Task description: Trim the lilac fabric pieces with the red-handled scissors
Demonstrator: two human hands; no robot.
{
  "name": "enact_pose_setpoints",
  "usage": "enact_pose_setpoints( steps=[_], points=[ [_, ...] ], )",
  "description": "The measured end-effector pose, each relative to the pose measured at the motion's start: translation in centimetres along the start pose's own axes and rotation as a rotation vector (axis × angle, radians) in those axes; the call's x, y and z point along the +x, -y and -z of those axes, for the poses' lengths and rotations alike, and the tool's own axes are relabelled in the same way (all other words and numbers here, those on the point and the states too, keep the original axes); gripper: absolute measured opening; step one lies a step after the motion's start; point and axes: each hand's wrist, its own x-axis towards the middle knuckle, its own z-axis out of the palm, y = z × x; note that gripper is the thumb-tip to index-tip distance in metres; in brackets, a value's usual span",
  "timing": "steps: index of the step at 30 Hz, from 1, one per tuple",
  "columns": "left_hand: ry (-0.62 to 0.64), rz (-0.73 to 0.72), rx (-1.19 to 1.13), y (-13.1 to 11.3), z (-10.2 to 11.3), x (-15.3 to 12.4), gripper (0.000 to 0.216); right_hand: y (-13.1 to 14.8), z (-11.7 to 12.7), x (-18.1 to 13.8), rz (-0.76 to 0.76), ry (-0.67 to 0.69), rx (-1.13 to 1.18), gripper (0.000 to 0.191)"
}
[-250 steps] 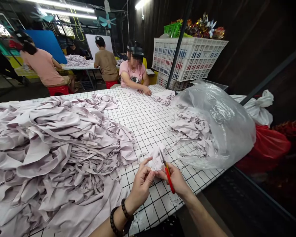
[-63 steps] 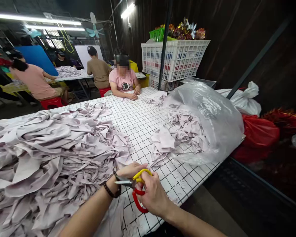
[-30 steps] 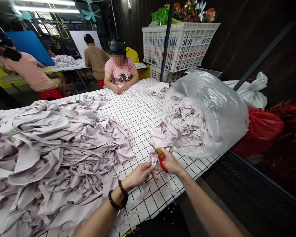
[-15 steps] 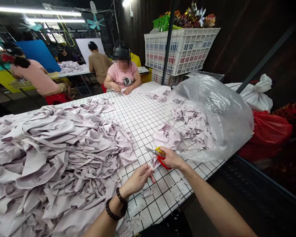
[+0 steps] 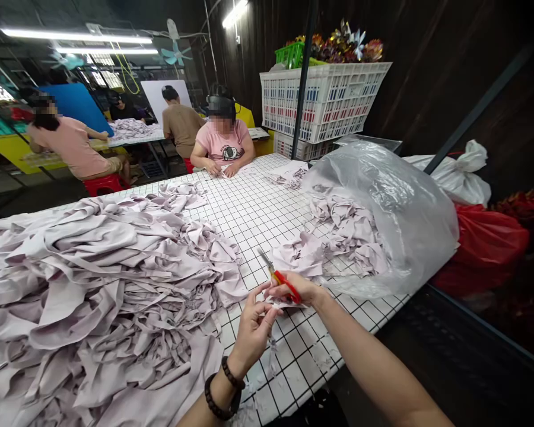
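My right hand point(image 5: 300, 290) grips red and yellow scissors point(image 5: 279, 277), blades pointing up and left. My left hand point(image 5: 254, 325), a dark bead bracelet on its wrist, pinches a small pale lilac fabric piece point(image 5: 279, 302) just beside the right hand, above the near edge of the white gridded table point(image 5: 258, 207). A thin strip dangles below the left fingers. A loose fabric piece point(image 5: 300, 252) lies just beyond the scissors.
A large heap of lilac fabric point(image 5: 93, 279) covers the table's left. A clear plastic bag point(image 5: 382, 207) with cut pieces lies at right, a red bag point(image 5: 480, 249) beyond it. A person in pink point(image 5: 222, 142) sits at the far end. White crates point(image 5: 320, 101) stand behind.
Both hands came closer together and nearer to me with the small piece. The scissors' blades now point up and left. The loose piece beyond lies flatter.
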Motion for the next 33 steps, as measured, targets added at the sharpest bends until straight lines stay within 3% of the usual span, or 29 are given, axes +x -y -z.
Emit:
enact_pose_setpoints(
  steps=[6,9,12,15,23,33],
  points=[
    [0.041,0.003,-0.295,1.1,-1.1,1.3,0.035,2.3,2.3,-4.1,0.124,-0.347,-0.029,0.038],
    [0.051,0.005,-0.287,1.1,-1.4,1.7,0.033,3.3,2.4,-7.9,0.112,-0.446,-0.300,0.031],
    [0.033,-0.022,-0.192,0.9,-1.4,1.7,0.032,3.2,1.7,-10.8,-0.006,-0.449,-0.686,0.033],
    [0.024,-0.050,-0.092,0.7,-1.4,1.7,0.032,2.5,0.6,-11.9,-0.069,-0.430,-0.914,0.036],
    [0.036,-0.125,-0.006,0.2,-1.3,1.7,0.036,2.2,-1.1,-11.7,-0.073,-0.417,-0.979,0.033],
    [0.060,-0.109,-0.028,0.4,-1.0,1.4,0.033,2.1,-1.7,-11.3,-0.023,-0.439,-1.039,0.034]
  ],
)
